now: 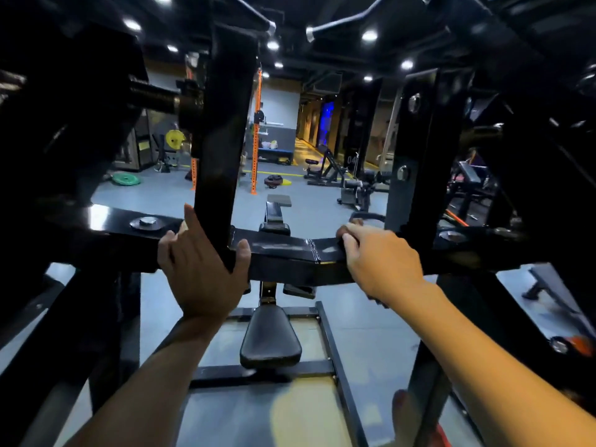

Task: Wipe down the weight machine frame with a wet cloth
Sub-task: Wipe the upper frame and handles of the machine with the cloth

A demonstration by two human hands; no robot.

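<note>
My left hand (200,272) grips the glossy black square-tube steel crossbar (283,253) beside its upright post (222,140); my right hand (377,259) curls over the bar's smeared top. Cloth not discernible; padded black vinyl seat (271,337) below

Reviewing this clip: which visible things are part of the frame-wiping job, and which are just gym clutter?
Job:
- horizontal frame bar
- black upright
- left hand, gripping the upright's base
- right hand, curled over the bar; no cloth clearly visible

Clutter:
- seat pad
- green plate
- yellow plate
- orange rack
</note>
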